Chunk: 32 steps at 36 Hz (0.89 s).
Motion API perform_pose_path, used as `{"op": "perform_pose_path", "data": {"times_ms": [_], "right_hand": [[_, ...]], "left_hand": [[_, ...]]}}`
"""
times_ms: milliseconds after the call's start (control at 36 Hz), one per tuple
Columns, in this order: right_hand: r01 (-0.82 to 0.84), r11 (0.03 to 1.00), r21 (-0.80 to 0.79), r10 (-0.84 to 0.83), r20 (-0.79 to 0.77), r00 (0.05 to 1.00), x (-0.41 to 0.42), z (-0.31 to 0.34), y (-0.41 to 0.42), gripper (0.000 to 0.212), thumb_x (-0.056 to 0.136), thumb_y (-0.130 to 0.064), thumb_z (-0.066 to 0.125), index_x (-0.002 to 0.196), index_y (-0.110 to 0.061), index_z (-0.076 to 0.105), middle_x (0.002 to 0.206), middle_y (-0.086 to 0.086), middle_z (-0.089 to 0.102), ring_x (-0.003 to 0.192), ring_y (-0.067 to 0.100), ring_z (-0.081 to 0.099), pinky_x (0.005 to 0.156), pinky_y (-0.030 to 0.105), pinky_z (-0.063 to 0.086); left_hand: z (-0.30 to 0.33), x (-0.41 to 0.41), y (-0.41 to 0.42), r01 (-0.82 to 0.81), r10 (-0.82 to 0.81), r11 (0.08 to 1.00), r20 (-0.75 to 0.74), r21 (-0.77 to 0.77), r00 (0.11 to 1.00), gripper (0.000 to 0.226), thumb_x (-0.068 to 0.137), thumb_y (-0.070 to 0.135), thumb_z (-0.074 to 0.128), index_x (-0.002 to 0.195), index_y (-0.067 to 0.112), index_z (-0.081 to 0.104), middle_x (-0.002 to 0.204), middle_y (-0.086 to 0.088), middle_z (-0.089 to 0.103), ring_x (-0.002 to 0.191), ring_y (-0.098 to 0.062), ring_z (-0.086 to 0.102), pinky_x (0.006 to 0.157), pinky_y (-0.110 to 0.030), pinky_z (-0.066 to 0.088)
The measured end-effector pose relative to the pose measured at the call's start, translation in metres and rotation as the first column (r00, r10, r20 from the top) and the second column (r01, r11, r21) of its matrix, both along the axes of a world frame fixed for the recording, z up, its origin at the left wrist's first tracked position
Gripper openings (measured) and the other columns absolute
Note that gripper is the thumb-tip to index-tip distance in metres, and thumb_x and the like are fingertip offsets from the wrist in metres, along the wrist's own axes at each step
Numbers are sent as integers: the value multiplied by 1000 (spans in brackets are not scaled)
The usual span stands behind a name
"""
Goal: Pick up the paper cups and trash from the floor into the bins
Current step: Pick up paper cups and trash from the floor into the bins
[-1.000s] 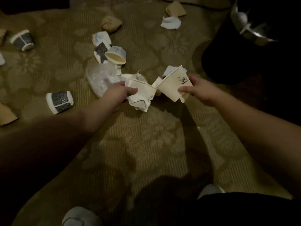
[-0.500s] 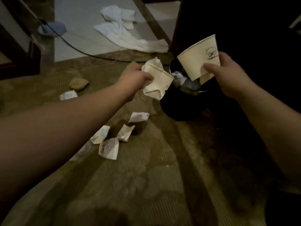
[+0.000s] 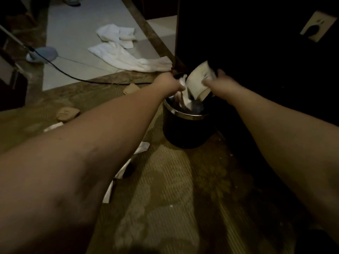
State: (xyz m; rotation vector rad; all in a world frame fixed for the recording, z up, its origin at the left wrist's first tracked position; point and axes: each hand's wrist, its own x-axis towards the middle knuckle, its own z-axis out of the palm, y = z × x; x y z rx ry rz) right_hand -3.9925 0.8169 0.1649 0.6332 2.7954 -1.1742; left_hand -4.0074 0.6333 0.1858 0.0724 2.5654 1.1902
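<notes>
A black bin [image 3: 185, 133] with a metal rim stands on the carpet against dark furniture, with trash inside it. Both my hands are held over its mouth. My right hand [image 3: 221, 81] grips a cream paper cup [image 3: 199, 83], tilted just above the rim. My left hand [image 3: 169, 83] has curled fingers on a crumpled white cup [image 3: 184, 92] that hangs down into the bin opening; the blur there hides the exact grip.
Brown paper scraps [image 3: 67, 113] and white scraps [image 3: 143, 146] lie on the carpet left of the bin. White towels [image 3: 124, 55] and a black cable [image 3: 73, 76] lie on the pale floor beyond. Dark furniture [image 3: 256, 52] rises behind the bin.
Both hands have carried their cups forward and down from above the carpet to the mouth of the bin. The view has moved closer to the bin.
</notes>
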Motion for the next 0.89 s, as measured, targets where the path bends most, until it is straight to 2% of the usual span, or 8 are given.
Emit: {"op": "perform_pose_path", "data": {"times_ms": [83,194,389,556,611,722,833,889], "right_hand": [[-118,953,280,57,214,975,-1,-21,1,80,92,-55,58,154,-16,29,155,15,33,137,35,39,109,41,39],[-91,890,446,36,132,991,1,-15,1,68,93,-48,57,151,-21,34,150,14,34,135,38,37,110,48,37],[-150,880,452,106,121,987,9,-3,-17,67,94,-47,58,150,-20,36,146,13,41,127,34,49,104,49,45],[-215,850,482,237,15,971,21,21,-78,59,95,-43,58,147,-21,42,145,6,44,124,26,53,100,42,49],[-277,846,456,319,-15,948,26,29,-106,56,94,-42,59,144,-23,46,141,4,47,119,24,56,97,41,52],[-431,792,433,480,-4,877,40,40,-163,48,94,-39,59,139,-22,52,140,2,51,123,21,54,95,30,45],[-593,691,413,619,85,780,61,28,-218,50,96,-39,56,142,-22,50,145,3,49,128,21,50,98,30,42],[-658,635,406,670,136,730,72,11,-242,49,96,-39,56,142,-25,49,144,2,49,125,21,52,95,31,44]], "left_hand": [[-3,4,-6,10,-10,999,-8,-31,1000,42,88,31,71,121,7,63,112,-11,68,100,-25,66,87,-35,56],[-1,4,-22,-48,50,998,-63,33,997,36,94,22,62,126,7,60,104,-3,59,93,-16,57,81,-28,48],[5,16,-67,-77,80,996,-99,37,992,36,87,31,68,120,15,62,114,-5,65,101,-20,62,94,-40,55],[7,42,-124,-42,37,999,-152,-31,988,26,86,30,69,110,20,65,108,0,66,96,-16,63,78,-28,52],[6,51,-149,-10,-7,995,-168,-98,986,31,89,30,66,119,19,64,114,0,64,95,-15,60,70,-26,48],[4,75,-203,-26,-16,976,-195,-214,981,41,92,32,63,131,19,61,130,-1,61,101,-12,53,81,-25,39],[-8,108,-258,-71,12,951,-193,-301,981,41,94,29,62,132,15,60,135,-8,56,121,-23,54,86,-25,38],[-21,126,-287,-93,37,942,-176,-323,984,42,93,28,62,133,15,60,136,-8,55,119,-21,54,87,-26,38]]}}
